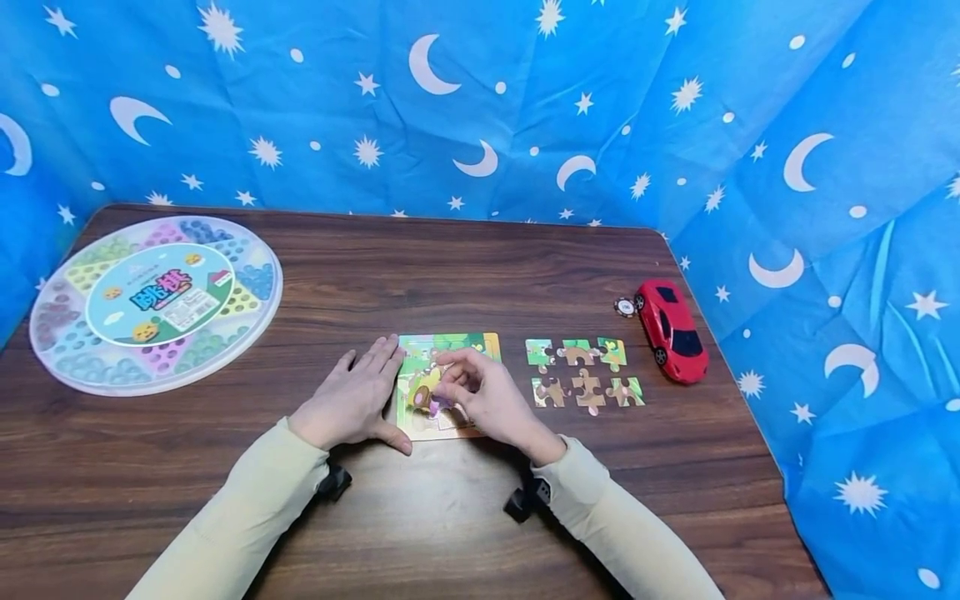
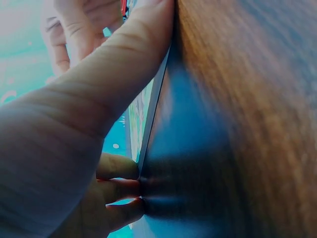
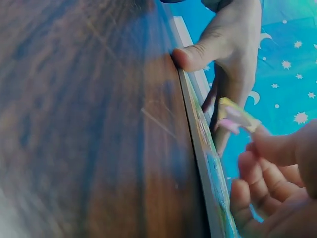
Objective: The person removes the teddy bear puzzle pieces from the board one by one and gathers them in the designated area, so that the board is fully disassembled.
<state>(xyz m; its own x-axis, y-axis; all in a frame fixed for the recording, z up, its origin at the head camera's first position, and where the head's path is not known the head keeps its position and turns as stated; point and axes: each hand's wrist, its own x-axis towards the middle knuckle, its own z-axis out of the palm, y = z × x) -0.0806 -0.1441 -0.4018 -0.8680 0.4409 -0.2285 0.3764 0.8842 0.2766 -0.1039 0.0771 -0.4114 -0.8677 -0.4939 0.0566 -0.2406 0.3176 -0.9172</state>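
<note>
Lying flat on the brown table (image 1: 420, 517) in the head view, the puzzle board (image 1: 450, 342) is a bright square with green and yellow artwork; six loose pieces (image 1: 588, 387), green and brown, sit in two rows to its right. In the left wrist view, the left hand (image 1: 356, 396), thumb spread wide, touches the board's thin grey edge. In the right wrist view, the right hand (image 1: 487, 400) pinches a yellow-edged piece (image 3: 237, 115) with a pinkish-purple patch, slightly blurred, just beside the board's printed face.

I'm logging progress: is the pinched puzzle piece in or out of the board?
Out: the right wrist view shows the puzzle piece in the right hand, above the board.
</note>
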